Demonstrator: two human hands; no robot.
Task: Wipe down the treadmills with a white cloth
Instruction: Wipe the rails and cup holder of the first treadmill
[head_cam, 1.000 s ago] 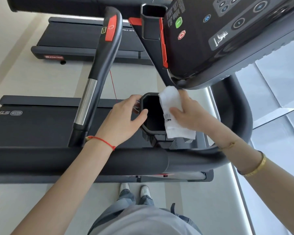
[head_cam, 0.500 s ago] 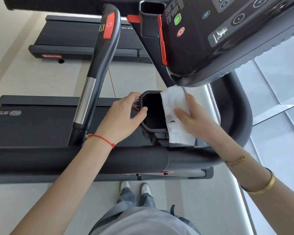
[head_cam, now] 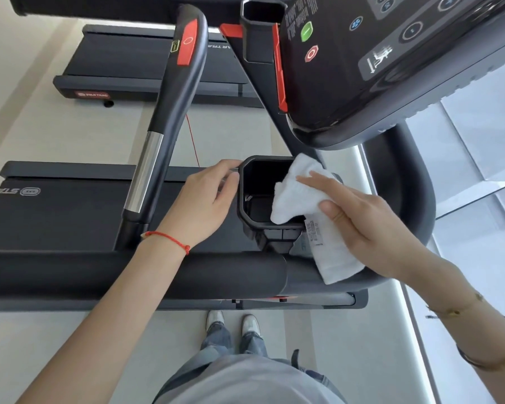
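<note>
Pale gym flooring runs under the treadmill [head_cam: 70,217], whose black cup holder [head_cam: 260,196] sits below the console [head_cam: 391,68]. Over the cup holder's right rim lies the white cloth [head_cam: 298,196], one fold dipping inside and the rest trailing toward the person. The right hand [head_cam: 362,217] presses it with straight fingers, thumb pinning the cloth. The left hand [head_cam: 204,205] grips the holder's left rim.
</note>
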